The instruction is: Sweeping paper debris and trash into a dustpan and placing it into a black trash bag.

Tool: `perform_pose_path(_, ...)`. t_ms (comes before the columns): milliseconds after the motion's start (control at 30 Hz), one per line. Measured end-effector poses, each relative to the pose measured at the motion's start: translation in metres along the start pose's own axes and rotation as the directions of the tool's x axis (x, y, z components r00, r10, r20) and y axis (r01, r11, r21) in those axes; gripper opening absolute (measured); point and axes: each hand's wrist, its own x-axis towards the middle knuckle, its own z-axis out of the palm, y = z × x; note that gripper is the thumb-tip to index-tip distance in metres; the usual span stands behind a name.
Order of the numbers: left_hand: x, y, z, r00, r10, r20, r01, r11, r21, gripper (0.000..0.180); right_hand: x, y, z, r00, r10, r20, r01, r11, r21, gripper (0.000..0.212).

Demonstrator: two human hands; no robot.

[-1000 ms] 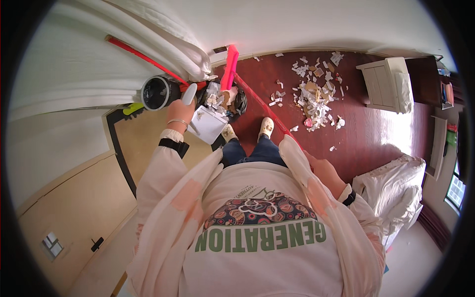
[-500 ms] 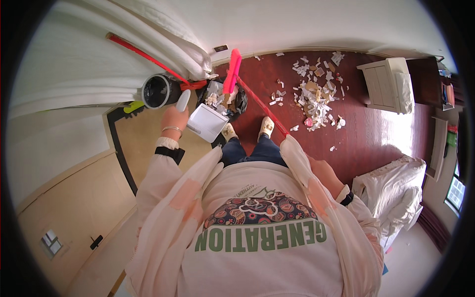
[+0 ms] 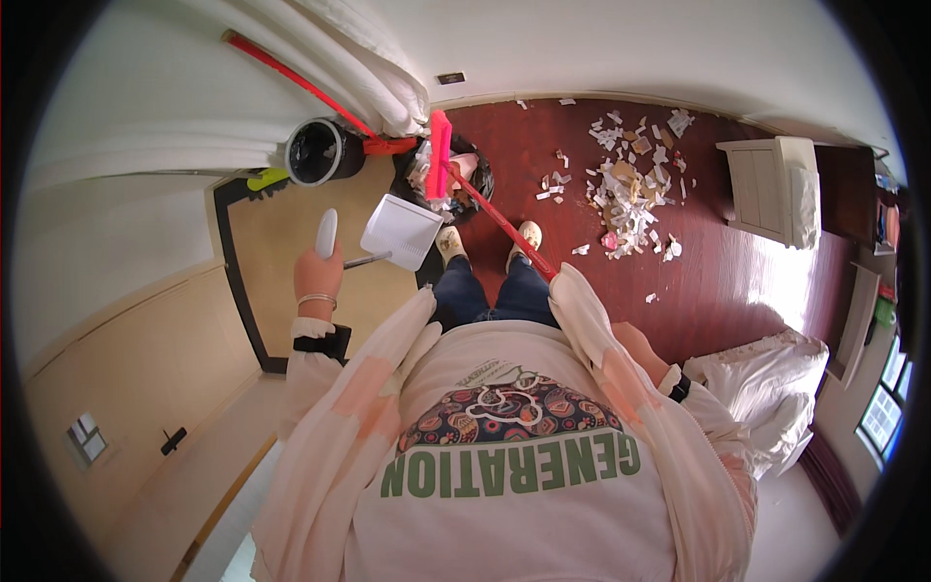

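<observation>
- We note the left hand (image 3: 318,274) clenched round the pale grip of a white dustpan (image 3: 402,231), held up off the floor, pan end toward the feet, approx. level.
- Right hand: not visible. The red broom handle (image 3: 504,228) runs in under the right sleeve (image 3: 621,349), so we judge it is gripped there, but we cannot tell for sure.
- Pink broom head (image 3: 438,155) sits over the black waste bin (image 3: 456,179) w/ liner, just ahead of the shoes (image 3: 490,240). Dustpan is beside the bin, not over it.
- Risk 1: pan mouth is short of the bin rim; if tipped here, any contents would likely drop on the tan mat (image 3: 281,252) or the wood floor (image 3: 698,272), not in the bin. Whether the pan is loaded we cannot see.
- Risk 2: broom head resting in/at the bin could drag the liner or tip the bin if pulled back sharply.
- Risk 3: large paper scrap pile (image 3: 626,189) lies well apart to the right, w/ strays near the right shoe. A step that way could scatter or track scraps.
- Risk 4: long handle crosses in front of the legs; trip or snag hazard in our view.
- Second black bucket (image 3: 315,152) and a red mop pole (image 3: 301,82) lean by the curtain (image 3: 359,58), close to the left arm's swing; a wide move could knock them.
</observation>
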Motion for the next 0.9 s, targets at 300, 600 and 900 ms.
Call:
perform_pose_path(300,-0.051,-0.035,0.033,0.983,-0.160,-0.093,0.155,0.986,-0.057,0.040,0.083,-0.059,0.014,1.000,-0.003,-0.009,0.004,1.000,0.010,0.025)
perform_pose_path(600,-0.065,-0.084,0.093,0.987,-0.138,-0.083,0.130,0.986,-0.102,0.039,0.012,0.058,0.052,0.999,-0.007,-0.050,0.008,1.000,0.011,0.025)
perform_pose_path(900,-0.071,-0.102,0.123,0.996,-0.020,-0.084,0.001,0.975,-0.221,0.037,0.020,0.046,0.117,0.993,0.048,-0.109,-0.045,0.999,0.029,0.025)
